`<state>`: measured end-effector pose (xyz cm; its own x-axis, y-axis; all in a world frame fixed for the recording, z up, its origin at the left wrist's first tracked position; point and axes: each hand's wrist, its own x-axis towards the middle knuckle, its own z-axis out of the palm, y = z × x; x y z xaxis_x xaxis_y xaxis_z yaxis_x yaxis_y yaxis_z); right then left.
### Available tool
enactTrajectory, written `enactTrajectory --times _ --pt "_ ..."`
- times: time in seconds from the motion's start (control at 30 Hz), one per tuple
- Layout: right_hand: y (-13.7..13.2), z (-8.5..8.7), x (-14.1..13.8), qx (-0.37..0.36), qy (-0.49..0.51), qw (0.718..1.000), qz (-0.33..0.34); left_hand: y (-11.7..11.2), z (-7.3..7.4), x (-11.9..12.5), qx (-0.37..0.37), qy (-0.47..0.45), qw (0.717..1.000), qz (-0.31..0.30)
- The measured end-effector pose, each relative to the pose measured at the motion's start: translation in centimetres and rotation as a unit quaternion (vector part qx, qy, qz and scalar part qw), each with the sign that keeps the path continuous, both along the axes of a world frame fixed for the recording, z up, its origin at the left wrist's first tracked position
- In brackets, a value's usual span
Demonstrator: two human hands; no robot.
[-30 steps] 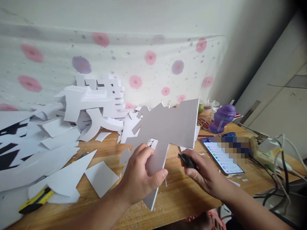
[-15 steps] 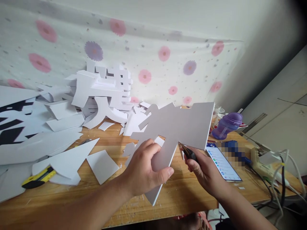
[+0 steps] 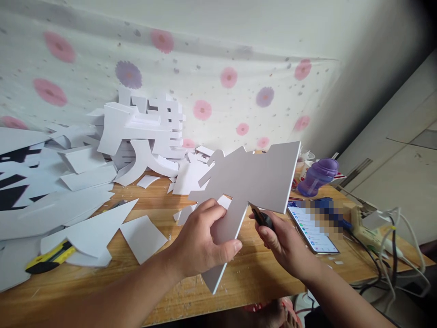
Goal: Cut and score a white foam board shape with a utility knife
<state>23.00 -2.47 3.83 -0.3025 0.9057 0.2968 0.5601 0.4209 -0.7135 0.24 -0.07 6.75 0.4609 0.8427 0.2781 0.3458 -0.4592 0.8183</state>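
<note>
— What lies around your board (image 3: 247, 175)?
— It's in my left fingers (image 3: 213, 207), above the desk (image 3: 164, 291). To its right lies the phone (image 3: 316, 232); right and behind, the bottle (image 3: 317, 178); left, a utility knife (image 3: 51, 257); left and behind, stacked cutouts (image 3: 131, 130).

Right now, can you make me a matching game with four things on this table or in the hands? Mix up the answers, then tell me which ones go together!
Things:
1. white board
2. black-handled tool
3. phone
4. lidded cup

Clues:
A. lying flat and lit up
B. held in the left hand
C. purple
D. gripped in the right hand

Right pairs: 1-B, 2-D, 3-A, 4-C.
</note>
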Motion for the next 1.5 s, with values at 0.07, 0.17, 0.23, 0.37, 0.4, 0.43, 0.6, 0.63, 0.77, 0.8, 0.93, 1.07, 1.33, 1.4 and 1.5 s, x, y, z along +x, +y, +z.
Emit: enactTrajectory --times 0.07,0.17,0.23,0.37,0.4,0.43,0.6,0.63,0.77,0.8,0.93,1.07,1.33,1.4,1.5 --pt "0.0 0.0 0.0 -0.011 0.015 1.0 0.011 0.1 0.1 -0.1 -0.002 -0.005 1.0 -0.006" --pt "0.1 0.2 -0.1 -0.031 0.051 0.997 0.047 0.1 0.1 -0.1 -0.005 -0.019 1.0 -0.012" --pt "0.0 0.4 -0.2 -0.024 0.054 0.996 0.065 0.1 0.1 -0.1 -0.007 -0.03 0.999 -0.013" --pt "-0.6 0.9 -0.3 0.049 -0.029 0.995 0.085 0.3 0.0 -0.3 -0.012 -0.046 0.999 -0.016" --pt "-0.8 1.0 -0.4 0.066 -0.049 0.993 0.086 0.3 -0.1 -0.4 -0.013 -0.047 0.999 -0.016" --pt "-0.9 1.1 -0.4 0.082 -0.061 0.991 0.084 0.4 -0.1 -0.4 -0.013 -0.048 0.999 -0.015" --pt "-0.6 1.1 -0.2 0.125 -0.066 0.99 0.018 0.4 0.0 -0.3 -0.016 -0.047 0.999 -0.008" --pt "-0.4 1.0 -0.1 0.123 -0.066 0.99 0.001 0.3 0.0 -0.3 -0.016 -0.046 0.999 -0.007" --pt "0.0 0.9 0.0 0.118 -0.078 0.989 -0.036 0.2 0.0 -0.1 -0.018 -0.04 0.999 -0.005" --pt "0.0 0.9 0.0 0.119 -0.082 0.989 -0.04 0.1 0.0 -0.1 -0.018 -0.04 0.999 -0.005" --pt "0.0 0.8 -0.1 0.123 -0.095 0.986 -0.053 0.0 -0.1 -0.1 -0.021 -0.039 0.999 -0.012" --pt "0.0 0.5 -0.3 0.14 -0.096 0.983 -0.061 -0.1 0.0 -0.2 -0.021 -0.03 0.999 -0.019" --pt "0.0 -0.3 -0.7 0.049 0.012 0.999 -0.006 -0.1 0.3 -0.3 -0.037 -0.035 0.998 -0.028" --pt "0.0 -0.6 -0.8 0.001 0.061 0.998 0.027 -0.1 0.4 -0.3 -0.046 -0.046 0.997 -0.03" --pt "-0.1 -0.6 -0.8 -0.027 0.099 0.993 0.053 0.0 0.3 -0.4 -0.056 -0.059 0.996 -0.033"
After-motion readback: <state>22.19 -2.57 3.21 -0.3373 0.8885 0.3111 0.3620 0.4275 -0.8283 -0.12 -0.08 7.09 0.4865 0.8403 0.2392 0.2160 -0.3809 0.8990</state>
